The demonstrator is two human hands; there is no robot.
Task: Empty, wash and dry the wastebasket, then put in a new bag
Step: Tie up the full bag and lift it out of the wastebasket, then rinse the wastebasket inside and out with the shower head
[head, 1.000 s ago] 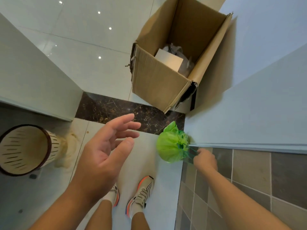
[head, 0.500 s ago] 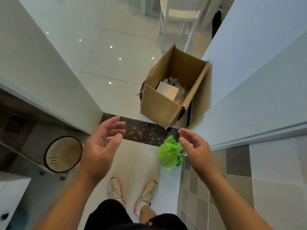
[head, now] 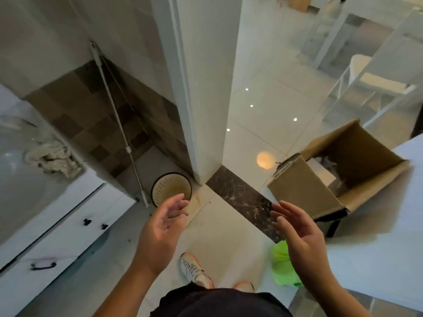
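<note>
On the bathroom floor by the doorframe we see the wastebasket [head: 171, 189] bagless, its green bag [head: 282, 264] tied beside our feet. Left hand [head: 163, 227] and right hand [head: 297, 227] hang spread, holding nothing; washing, drying and rebagging remain.

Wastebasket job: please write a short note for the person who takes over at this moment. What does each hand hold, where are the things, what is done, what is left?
Left hand: open, holds nothing, above the floor near the wastebasket.
Right hand: open, holds nothing.
Wastebasket: upright on the floor by the wall corner, beside the mop handle; no bag in it.
Green bag: on the floor by the right wall, below the cardboard box.
Done: the old bag is out of the basket.
Left: wash and dry the basket, then put in a new bag. No new bag is in view.
</note>
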